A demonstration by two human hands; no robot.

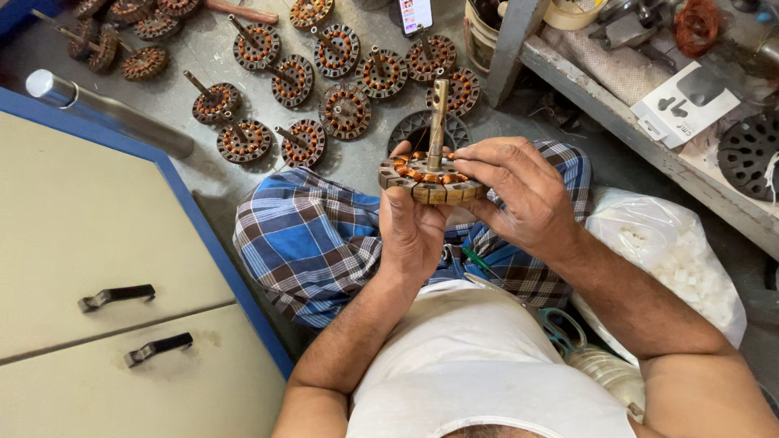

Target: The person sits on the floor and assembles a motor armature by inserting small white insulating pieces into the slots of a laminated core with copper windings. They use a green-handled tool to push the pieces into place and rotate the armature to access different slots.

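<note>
Thing in hand: I held a wound fan stator (430,180), a round laminated core with copper coils and a metal shaft (437,122) standing up from its middle, above my lap.
Left hand: my left hand (412,231) cupped the stator from below, thumb up against its near rim, closed on it.
Right hand: my right hand (523,195) gripped the far edge, fingers (487,158) curled over the top onto the coils.
Step, as I judged it: I was checking or dressing the windings by touch, the core held level and near my eyes.
Next move, as I judged it: it called for a steady hold underneath and light fingertip work, since the thin wire could nick easily.
Lap: my blue checked cloth (312,239) lay under the hands, a green-handled tool (480,261) resting on it.
Floor: many more stators (345,111) lay spread in rows ahead of me, well apart from the one I held.
Sides: a cream cabinet (97,235) with black handles stood to my left; a white bag (673,251) of small pieces and a cluttered shelf (649,122) were to my right.
</note>
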